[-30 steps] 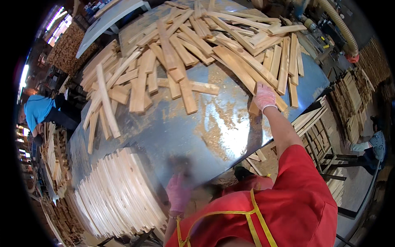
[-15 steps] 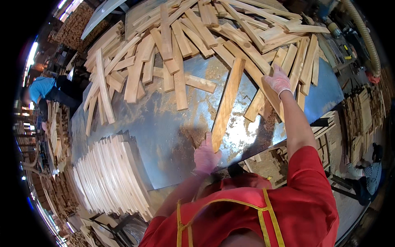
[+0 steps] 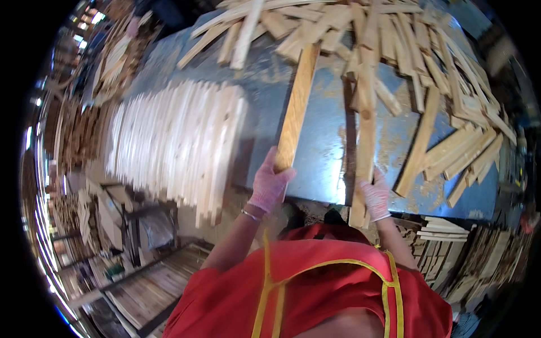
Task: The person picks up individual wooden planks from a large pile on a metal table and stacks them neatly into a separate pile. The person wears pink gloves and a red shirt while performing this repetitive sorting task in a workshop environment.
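You are working over a metal-topped table [image 3: 327,138], its blue-grey surface shining near the middle and carrying patches of sawdust [image 3: 397,160] on its right part. Your left hand [image 3: 267,183], in a pink-and-white glove, is closing around the near end of 1 orange-brown board [image 3: 298,107], at the near edge of the table; that board is pointing toward the table's far side. Your right hand [image 3: 376,194], gloved too, is gripping a 2nd, paler board [image 3: 366,129] along its right edge, its near end jutting past the table's near edge. Both hands are staying apart, each with its own board.

On the table's far side and right part, loose boards [image 3: 431,115] are lying crossed at many angles. Over the table's left part, a tight row of whitish slats [image 3: 174,143] is standing side by side, reaching past the near edge. Left of the table, stacked brown boards [image 3: 84,138] are lining the room; nearer you on that side, a dark metal frame [image 3: 132,236] is standing beside flat-laid planks [image 3: 155,287]. Right of the table's near edge, more stacked timber [image 3: 490,265] is leaning, blurred toward the rim.
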Demonstrator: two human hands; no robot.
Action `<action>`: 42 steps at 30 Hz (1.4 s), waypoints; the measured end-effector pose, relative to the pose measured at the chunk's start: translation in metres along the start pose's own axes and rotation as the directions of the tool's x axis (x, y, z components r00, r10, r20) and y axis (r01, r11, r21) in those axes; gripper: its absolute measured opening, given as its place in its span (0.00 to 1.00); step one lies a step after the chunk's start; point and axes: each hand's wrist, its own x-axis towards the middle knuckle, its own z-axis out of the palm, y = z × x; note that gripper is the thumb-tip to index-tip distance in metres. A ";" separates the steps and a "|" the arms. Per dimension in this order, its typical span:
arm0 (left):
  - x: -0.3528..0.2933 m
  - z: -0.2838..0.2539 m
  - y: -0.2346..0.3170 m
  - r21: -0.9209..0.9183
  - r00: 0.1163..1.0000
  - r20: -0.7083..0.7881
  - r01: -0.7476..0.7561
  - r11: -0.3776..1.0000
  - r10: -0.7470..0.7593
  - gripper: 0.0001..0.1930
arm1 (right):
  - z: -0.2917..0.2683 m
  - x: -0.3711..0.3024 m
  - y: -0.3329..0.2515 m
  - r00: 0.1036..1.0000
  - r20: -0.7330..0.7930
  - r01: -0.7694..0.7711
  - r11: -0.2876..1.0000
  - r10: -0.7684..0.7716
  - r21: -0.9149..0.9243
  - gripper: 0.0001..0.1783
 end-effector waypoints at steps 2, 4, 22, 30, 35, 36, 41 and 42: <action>0.004 -0.041 -0.010 -0.218 0.997 -0.067 0.015 0.976 -0.030 0.31 | 0.067 -0.026 -0.024 0.974 0.214 -0.007 0.960 0.070 -0.279 0.31; 0.019 -0.075 -0.063 -0.535 0.985 -0.145 0.006 0.845 -0.098 0.29 | 0.131 -0.042 -0.038 0.909 0.393 0.082 0.862 0.141 -0.500 0.32; -0.038 -0.062 -0.054 -0.218 0.935 0.045 -0.335 0.917 0.353 0.27 | 0.199 -0.063 -0.098 0.909 0.415 -0.167 0.866 -0.051 0.472 0.40; -0.004 0.067 0.005 0.429 0.629 0.525 -0.777 0.460 0.573 0.36 | -0.124 -0.070 0.024 0.775 -0.614 0.292 0.774 0.152 0.561 0.25; -0.017 0.171 0.046 0.409 0.616 0.636 -0.779 0.474 0.464 0.35 | -0.301 -0.140 0.128 0.263 -0.883 0.067 0.906 0.388 0.418 0.20; -0.018 0.198 0.053 0.421 0.598 0.655 -0.796 0.434 0.462 0.36 | -0.344 -0.157 0.198 0.209 -0.876 -0.047 0.899 0.434 0.435 0.20; -0.011 0.308 0.093 0.549 0.673 0.609 -0.739 0.390 0.419 0.43 | -0.469 -0.168 0.314 -0.058 -0.794 -0.379 0.722 0.605 0.579 0.14; -0.010 0.327 0.101 0.564 0.688 0.605 -0.725 0.394 0.401 0.46 | -0.476 -0.157 0.324 -0.049 -0.766 -0.378 0.698 0.641 0.608 0.14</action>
